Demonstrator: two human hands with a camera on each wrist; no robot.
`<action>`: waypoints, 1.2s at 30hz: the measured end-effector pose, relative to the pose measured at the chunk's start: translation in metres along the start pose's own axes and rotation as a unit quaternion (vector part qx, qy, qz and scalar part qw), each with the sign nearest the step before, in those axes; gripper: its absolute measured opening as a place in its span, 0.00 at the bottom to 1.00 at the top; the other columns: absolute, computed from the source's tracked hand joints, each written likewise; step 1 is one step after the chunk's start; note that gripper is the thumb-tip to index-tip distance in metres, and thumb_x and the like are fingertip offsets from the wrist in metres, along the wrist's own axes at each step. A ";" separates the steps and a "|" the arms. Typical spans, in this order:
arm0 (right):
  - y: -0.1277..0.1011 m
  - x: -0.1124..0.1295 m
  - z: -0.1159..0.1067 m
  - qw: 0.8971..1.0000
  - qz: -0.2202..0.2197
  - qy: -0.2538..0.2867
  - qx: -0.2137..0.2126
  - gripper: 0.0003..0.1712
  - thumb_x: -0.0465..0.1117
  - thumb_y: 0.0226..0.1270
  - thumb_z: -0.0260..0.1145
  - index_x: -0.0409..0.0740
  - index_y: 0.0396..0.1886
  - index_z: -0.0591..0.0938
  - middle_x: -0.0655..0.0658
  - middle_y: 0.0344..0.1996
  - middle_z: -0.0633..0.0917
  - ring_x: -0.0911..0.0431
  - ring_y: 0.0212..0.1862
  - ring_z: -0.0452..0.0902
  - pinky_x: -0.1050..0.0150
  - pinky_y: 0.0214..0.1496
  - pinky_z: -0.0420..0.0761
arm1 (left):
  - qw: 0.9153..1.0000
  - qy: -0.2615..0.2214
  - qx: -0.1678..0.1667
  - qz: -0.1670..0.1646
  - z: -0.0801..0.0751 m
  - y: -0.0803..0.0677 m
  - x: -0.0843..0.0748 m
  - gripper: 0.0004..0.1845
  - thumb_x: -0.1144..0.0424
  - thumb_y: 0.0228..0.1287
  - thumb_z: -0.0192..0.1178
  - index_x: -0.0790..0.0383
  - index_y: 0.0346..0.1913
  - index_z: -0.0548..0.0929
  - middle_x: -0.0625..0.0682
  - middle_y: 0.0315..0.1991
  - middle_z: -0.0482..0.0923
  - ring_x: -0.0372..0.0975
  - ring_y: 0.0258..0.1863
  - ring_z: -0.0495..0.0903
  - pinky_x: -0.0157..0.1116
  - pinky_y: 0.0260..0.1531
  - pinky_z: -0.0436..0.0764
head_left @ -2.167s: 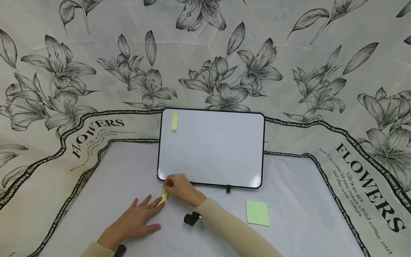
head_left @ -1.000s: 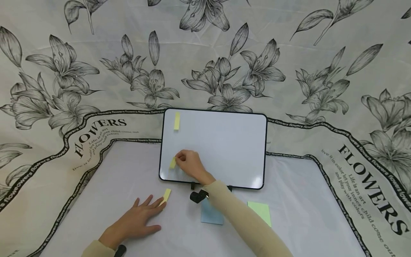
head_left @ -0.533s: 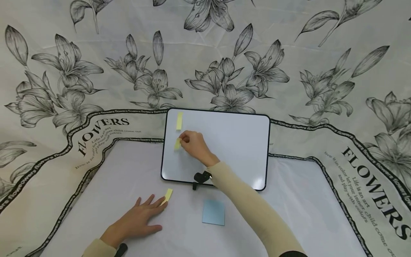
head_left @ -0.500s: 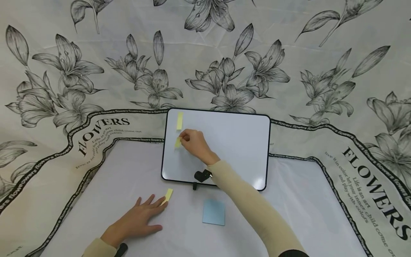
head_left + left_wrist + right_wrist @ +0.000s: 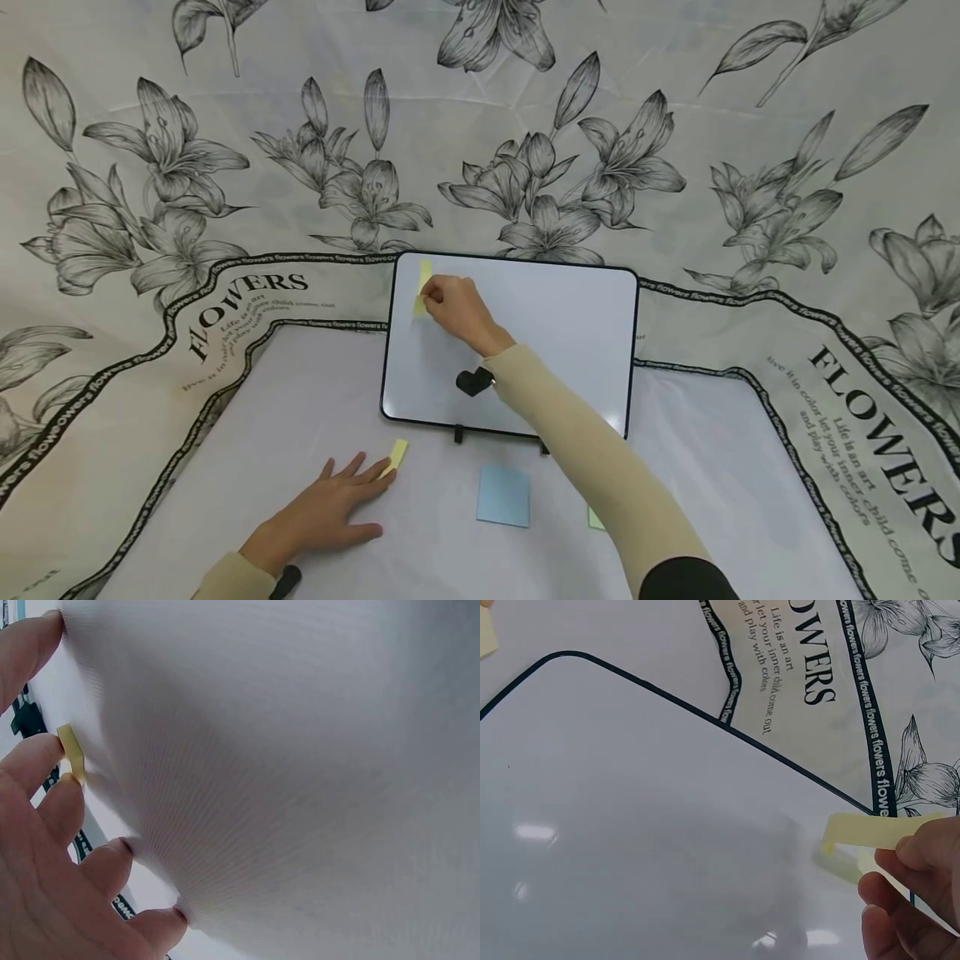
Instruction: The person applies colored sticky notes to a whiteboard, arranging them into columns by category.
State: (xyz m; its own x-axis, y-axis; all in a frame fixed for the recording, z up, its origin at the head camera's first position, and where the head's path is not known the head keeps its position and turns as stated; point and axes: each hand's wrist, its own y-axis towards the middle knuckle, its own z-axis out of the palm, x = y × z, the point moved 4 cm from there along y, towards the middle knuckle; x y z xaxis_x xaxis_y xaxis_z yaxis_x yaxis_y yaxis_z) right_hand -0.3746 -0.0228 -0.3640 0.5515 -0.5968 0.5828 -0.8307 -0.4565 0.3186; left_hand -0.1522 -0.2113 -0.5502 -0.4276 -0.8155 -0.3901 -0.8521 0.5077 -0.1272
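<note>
A white dry-erase board (image 5: 547, 342) stands upright on the table. A yellow sticky strip (image 5: 425, 272) is stuck at its top left corner. My right hand (image 5: 435, 297) is just beneath that strip and pinches a second yellow strip (image 5: 418, 307) against the board. In the right wrist view the stuck strip (image 5: 874, 830) lies above the pinched strip (image 5: 847, 868), with my fingertips (image 5: 919, 881) on it. My left hand (image 5: 352, 492) lies flat on the table, and its fingertips touch a small yellow sticky pad (image 5: 396, 455), also seen as the yellow pad (image 5: 71, 752) in the left wrist view.
A blue sticky pad (image 5: 503, 496) lies on the table in front of the board. A green pad (image 5: 595, 520) is mostly hidden under my right forearm. A floral cloth (image 5: 225, 167) with "FLOWERS" lettering hangs behind and covers the table.
My right hand peeled a yellow strip off the pad by my left hand and carried it up the board to just under the first strip. The left hand stayed put.
</note>
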 end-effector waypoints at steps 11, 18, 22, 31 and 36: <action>0.006 -0.006 0.004 1.000 0.005 -0.023 0.006 0.09 0.33 0.73 0.64 0.37 0.47 0.88 0.41 0.41 0.92 0.54 0.39 0.88 0.67 0.38 0.85 | 1.000 -0.003 -0.001 0.005 -0.001 -0.001 -0.001 0.41 0.36 0.65 0.65 0.49 0.76 0.71 0.50 0.79 0.64 0.63 0.77 0.60 0.78 0.65 0.54; 0.010 -0.003 0.003 0.998 -0.003 -0.055 -0.006 0.09 0.33 0.73 0.65 0.38 0.46 0.89 0.42 0.40 0.92 0.56 0.37 0.86 0.66 0.38 0.84 | 1.000 -0.004 -0.001 0.001 0.000 0.000 0.000 0.40 0.36 0.64 0.65 0.48 0.76 0.71 0.49 0.79 0.64 0.63 0.78 0.59 0.77 0.66 0.54; 0.008 0.000 0.005 0.998 -0.011 -0.068 -0.005 0.09 0.33 0.74 0.64 0.39 0.47 0.89 0.42 0.41 0.92 0.57 0.34 0.83 0.66 0.37 0.82 | 1.000 -0.003 -0.001 -0.002 0.001 0.001 0.001 0.40 0.35 0.64 0.65 0.47 0.77 0.71 0.48 0.79 0.63 0.62 0.78 0.59 0.77 0.66 0.54; -0.002 0.004 0.022 0.992 -0.053 -0.112 0.025 0.11 0.33 0.75 0.63 0.41 0.49 0.89 0.44 0.45 0.92 0.57 0.38 0.87 0.64 0.38 0.84 | 1.000 -0.007 -0.002 0.000 -0.001 -0.002 -0.001 0.41 0.35 0.65 0.64 0.48 0.77 0.71 0.49 0.79 0.63 0.63 0.78 0.59 0.78 0.66 0.53; -0.008 0.003 0.030 0.989 -0.074 -0.129 0.028 0.11 0.34 0.76 0.62 0.41 0.49 0.89 0.43 0.45 0.92 0.54 0.39 0.89 0.63 0.38 0.86 | 1.000 -0.007 0.001 -0.002 -0.002 -0.001 -0.002 0.41 0.35 0.65 0.64 0.48 0.77 0.70 0.49 0.80 0.63 0.63 0.78 0.58 0.78 0.66 0.53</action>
State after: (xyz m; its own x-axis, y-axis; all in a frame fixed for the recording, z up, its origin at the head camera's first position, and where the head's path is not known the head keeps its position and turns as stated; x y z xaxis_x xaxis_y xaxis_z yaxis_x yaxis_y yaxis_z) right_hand -0.3638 -0.0411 -0.3874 0.6740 -0.6654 0.3209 -0.7377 -0.5828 0.3409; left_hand -0.1510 -0.2112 -0.5472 -0.4206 -0.8133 -0.4020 -0.8529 0.5055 -0.1304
